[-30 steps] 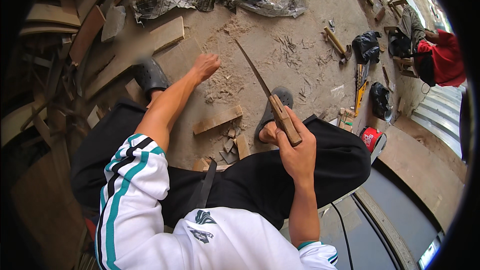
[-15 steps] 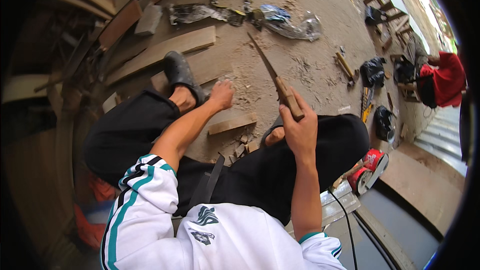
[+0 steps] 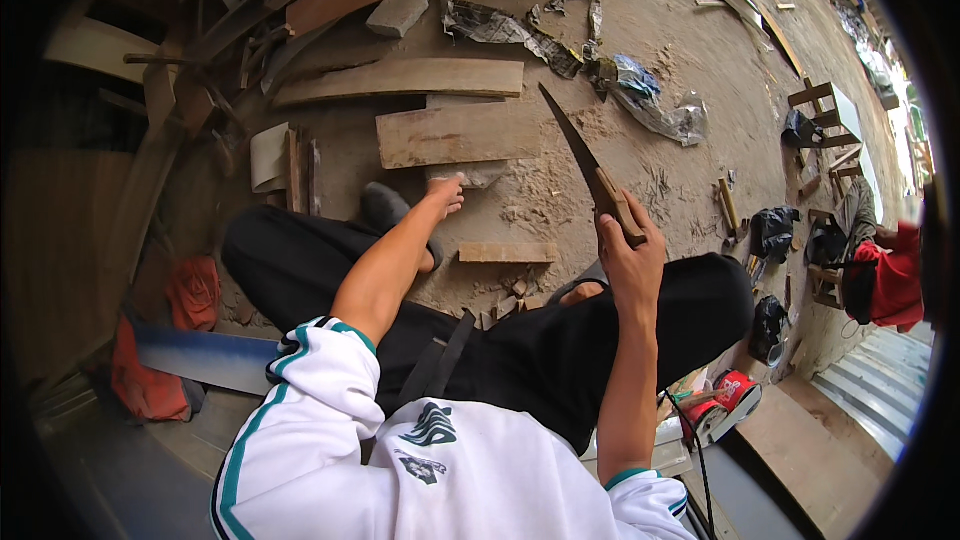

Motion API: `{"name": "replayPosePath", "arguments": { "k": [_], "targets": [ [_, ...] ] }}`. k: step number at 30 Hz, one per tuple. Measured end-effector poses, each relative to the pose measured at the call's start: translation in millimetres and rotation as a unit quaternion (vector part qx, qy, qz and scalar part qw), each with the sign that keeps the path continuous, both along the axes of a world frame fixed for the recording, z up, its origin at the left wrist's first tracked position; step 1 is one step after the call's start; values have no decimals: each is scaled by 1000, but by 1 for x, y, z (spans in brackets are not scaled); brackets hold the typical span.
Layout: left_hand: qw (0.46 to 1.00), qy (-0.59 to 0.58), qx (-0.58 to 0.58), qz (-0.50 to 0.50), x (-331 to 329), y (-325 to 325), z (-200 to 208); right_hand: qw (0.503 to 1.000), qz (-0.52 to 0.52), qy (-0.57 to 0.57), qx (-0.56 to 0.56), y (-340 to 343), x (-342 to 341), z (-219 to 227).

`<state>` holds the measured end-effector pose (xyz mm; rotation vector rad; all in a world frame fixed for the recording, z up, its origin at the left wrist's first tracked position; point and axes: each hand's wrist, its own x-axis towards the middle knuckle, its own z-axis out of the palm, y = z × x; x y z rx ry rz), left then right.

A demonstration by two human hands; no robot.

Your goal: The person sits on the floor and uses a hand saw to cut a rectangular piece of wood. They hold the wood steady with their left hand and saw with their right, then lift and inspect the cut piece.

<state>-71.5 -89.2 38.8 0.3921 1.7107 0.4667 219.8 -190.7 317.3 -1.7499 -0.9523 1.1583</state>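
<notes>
My right hand (image 3: 632,258) grips the wooden handle of a handsaw (image 3: 572,140), holding it up over my right leg. Its dark tapering blade points away and to the left, clear of any wood. At the near edge of a flat wooden board (image 3: 460,134), my left hand (image 3: 447,194) reaches out with its fingers loosely apart and nothing seen in them. A pale, rough flat piece (image 3: 482,176) lies under that edge, just beside my fingers. Between my legs rests a short wooden block (image 3: 507,253) on the ground.
A longer plank (image 3: 410,80) lies beyond the board. Sawdust (image 3: 540,190) covers the ground near the saw. Crumpled plastic wrap (image 3: 660,115) is farther off. On the right are a hammer (image 3: 728,208), black bags (image 3: 773,233) and red cans (image 3: 735,392). A second saw blade (image 3: 205,355) lies at left.
My view has shifted to the left. My left foot has come off the board, and my left hand's fingers have stretched out. The saw has turned to show more of its blade's side.
</notes>
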Motion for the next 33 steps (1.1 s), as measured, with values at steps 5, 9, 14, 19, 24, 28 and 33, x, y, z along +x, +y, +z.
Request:
{"name": "replayPosePath", "arguments": {
  "k": [5, 9, 14, 19, 24, 28, 33],
  "targets": [
    [981, -20, 14, 194, -28, 12, -43, 998, -29, -8, -60, 9, 3, -4],
    [963, 27, 9, 267, -52, 35, -68, 998, -43, -27, -25, 13, 5, -32],
    [956, 15, -46, 291, -53, 58, -75, 997, -59, -13, -53, 15, 6, -47],
    [957, 19, -31, 287, -64, 56, -87, 998, -51, 24, -31, 22, 2, -60],
    [939, 62, 48, 336, -49, 58, -87, 998, -46, 27, -43, 27, -5, -56],
    [881, -47, 148, 447, -37, 74, -67, 998, -44, 17, -30, 27, -7, -56],
    [879, -19, 165, 447, -30, 78, -19, 998, -54, -9, -23, 24, -2, -72]
  ]
}}
